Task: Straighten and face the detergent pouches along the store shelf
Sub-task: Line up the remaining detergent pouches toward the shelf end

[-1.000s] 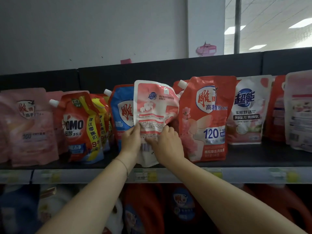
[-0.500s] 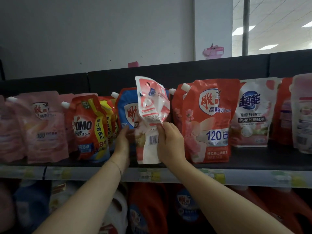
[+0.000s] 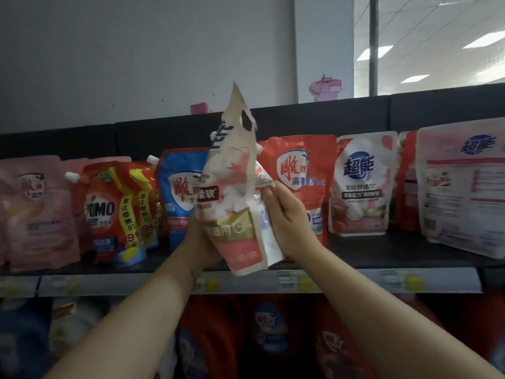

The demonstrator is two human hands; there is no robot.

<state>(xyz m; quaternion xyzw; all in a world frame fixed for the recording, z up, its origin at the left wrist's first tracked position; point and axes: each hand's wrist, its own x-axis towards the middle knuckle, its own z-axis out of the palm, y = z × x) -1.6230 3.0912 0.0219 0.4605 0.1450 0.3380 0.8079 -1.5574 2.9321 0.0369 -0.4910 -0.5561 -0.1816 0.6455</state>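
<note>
Shelf point(image 3: 382, 253) of pouches point(image 3: 358, 187), grey wall point(image 3: 136, 50)

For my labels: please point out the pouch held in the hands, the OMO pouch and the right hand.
held pouch point(image 3: 232, 228): head view, gold band on its front.
OMO pouch point(image 3: 101, 209): head view, the OMO logo.
right hand point(image 3: 287, 221): head view, back of the hand.

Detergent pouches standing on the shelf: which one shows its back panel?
The pale pink plastic pouch at the far right: rows of small print face out, while the others show large front logos.
</note>
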